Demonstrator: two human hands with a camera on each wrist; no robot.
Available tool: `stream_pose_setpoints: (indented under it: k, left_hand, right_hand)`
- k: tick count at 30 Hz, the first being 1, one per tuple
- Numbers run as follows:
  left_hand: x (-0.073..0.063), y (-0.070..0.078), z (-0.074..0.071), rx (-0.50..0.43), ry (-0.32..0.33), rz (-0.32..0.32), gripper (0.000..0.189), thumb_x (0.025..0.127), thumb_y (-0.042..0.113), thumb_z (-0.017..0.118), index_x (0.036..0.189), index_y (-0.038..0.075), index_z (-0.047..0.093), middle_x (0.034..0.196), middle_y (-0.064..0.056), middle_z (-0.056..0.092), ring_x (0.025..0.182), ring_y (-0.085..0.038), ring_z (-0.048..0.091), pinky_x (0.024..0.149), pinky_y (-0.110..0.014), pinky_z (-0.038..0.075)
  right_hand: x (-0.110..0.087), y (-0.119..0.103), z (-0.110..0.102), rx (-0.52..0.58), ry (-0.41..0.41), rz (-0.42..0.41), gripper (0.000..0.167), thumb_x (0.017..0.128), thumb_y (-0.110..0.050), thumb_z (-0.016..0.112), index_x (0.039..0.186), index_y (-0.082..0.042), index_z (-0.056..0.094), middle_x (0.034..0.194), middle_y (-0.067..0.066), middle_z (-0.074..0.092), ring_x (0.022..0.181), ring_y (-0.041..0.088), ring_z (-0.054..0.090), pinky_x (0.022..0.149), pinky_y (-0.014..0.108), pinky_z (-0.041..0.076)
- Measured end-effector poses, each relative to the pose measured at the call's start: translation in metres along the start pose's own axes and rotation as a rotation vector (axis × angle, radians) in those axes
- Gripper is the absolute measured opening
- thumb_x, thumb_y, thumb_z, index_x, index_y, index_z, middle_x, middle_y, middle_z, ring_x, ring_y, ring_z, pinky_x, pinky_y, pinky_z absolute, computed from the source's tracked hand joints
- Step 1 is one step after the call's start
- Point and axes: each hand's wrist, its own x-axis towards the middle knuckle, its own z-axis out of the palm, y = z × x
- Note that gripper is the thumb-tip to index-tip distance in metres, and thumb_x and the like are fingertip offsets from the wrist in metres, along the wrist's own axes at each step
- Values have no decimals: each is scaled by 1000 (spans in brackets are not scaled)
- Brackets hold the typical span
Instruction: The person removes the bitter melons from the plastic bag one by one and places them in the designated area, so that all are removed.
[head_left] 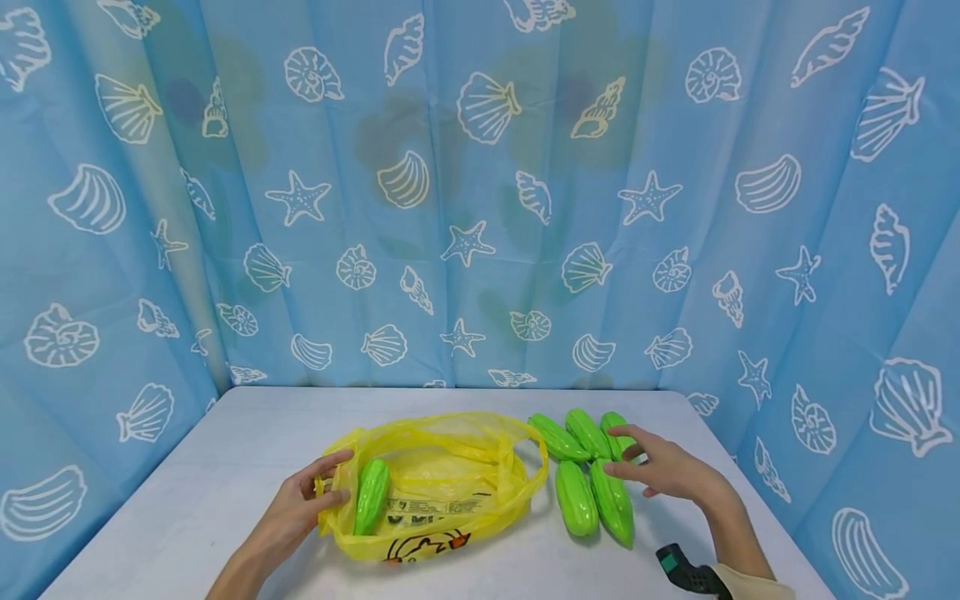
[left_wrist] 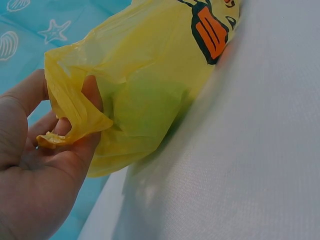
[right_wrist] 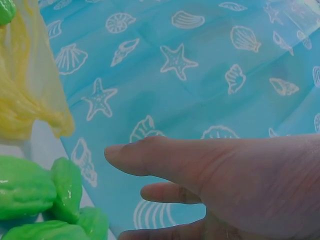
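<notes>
A thin yellow plastic bag (head_left: pixel 480 521) lies on its side on the table, its mouth wide. One glossy green, ridged gourd (head_left: pixel 372 497) is inside it at the left, showing only as a green tint through the plastic in the left wrist view. My left hand (head_left: pixel 303 500) holds the bag's left edge, the plastic bunched between thumb and fingers. Right of the bag, several similar green gourds (head_left: pixel 576 498) lie close together in two rows. My right hand (head_left: pixel 667 468) hovers over their right side, fingers spread and loosely bent, with nothing held.
The white tabletop (head_left: pixel 262 433) runs back to a blue curtain (head_left: pixel 480 208) printed with white shells and starfish, which also hangs along both sides. A dark strap device (head_left: pixel 690 573) sits on my right wrist.
</notes>
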Motion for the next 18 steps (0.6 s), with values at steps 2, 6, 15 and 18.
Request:
stream_pose_setpoints:
  k: [2,6,15,18]
  left_hand:
    - [0,0,0,-4,3,-5,66,85,12,72,146,18,46,135,-12,42,111,-23,49,86,-28,56]
    - [0,-1,0,-1,-5,1,67,85,13,73,146,17,46,134,-13,42,110,-22,49,86,-28,56]
    - [1,-2,0,-6,-1,1,66,85,12,72,146,18,47,134,-12,43,111,-23,50,87,-29,56]
    - [1,-1,1,2,2,1,66,85,12,72,145,18,47,135,-12,43,112,-23,49,88,-28,56]
  right_hand:
    - [-1,-3,0,-8,6,0,75,90,-37,69,148,-3,35,125,26,56,98,27,64,70,41,58]
    - [-2,-8,2,-31,10,-8,76,89,-38,70,147,-4,36,122,23,58,96,26,65,69,40,58]
    - [-3,-21,8,-47,1,-16,75,88,-40,71,147,-7,39,122,21,59,94,23,64,73,42,59]
    - [-4,-27,11,-54,-1,-18,77,86,-43,71,147,-8,40,121,19,59,93,22,63,74,42,58]
